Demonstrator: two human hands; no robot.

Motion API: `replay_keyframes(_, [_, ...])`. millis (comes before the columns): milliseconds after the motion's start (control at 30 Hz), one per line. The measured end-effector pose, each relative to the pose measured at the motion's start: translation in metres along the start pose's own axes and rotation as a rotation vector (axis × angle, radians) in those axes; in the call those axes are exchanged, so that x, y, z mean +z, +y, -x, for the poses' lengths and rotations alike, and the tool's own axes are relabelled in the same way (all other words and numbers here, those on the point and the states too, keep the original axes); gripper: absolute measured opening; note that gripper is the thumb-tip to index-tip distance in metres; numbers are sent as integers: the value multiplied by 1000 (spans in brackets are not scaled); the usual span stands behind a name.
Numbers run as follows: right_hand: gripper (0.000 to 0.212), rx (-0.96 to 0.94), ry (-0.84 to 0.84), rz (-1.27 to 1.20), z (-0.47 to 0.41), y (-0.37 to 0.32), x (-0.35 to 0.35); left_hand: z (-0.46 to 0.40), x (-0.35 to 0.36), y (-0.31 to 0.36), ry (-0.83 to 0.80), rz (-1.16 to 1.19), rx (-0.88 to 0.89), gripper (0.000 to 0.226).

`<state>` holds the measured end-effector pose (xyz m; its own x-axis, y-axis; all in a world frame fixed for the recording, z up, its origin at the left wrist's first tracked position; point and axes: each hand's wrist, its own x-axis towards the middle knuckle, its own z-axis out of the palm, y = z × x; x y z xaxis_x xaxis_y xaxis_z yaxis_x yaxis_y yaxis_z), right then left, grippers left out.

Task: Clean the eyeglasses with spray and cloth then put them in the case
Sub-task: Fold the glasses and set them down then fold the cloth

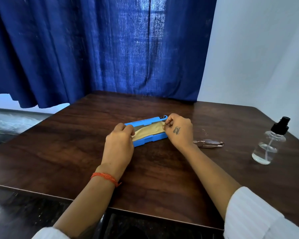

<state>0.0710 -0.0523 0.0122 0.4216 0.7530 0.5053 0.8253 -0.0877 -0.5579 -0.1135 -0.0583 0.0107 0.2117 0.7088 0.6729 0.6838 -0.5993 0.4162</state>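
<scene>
Fingers [128,131] of both hands pinching cloth [148,131] ends over open case [146,141].

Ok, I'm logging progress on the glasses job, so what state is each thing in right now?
case: open, on the table
cloth: over the case, pinched at both ends
left hand: shut on cloth
right hand: shut on cloth
eyeglasses: folded, on the table
spray bottle: upright, capped, part full
</scene>
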Motion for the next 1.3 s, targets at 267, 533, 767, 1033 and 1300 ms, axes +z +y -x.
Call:
replay_keyframes(267, [14,-119,-5,121,13,-4,-4,3,5,1,-11,-109,25,24])
replay_keyframes(533, [24,-388,-247,146,36,-18,-2,14,11,-3,-165,-315,195,23])
replay_keyframes(767, [44,-454,-341,246,40,-16,-3,11,1,-2,-81,-211,216,25])
replay_keyframes(1033, [59,-484,-496,318,56,-18,-4,-38,-3,-35,-334,1,-26,59])
replay_keyframes(1300, [64,-395,-617,337,57,-19,-2,-51,26,-53,-188,445,-222,18])
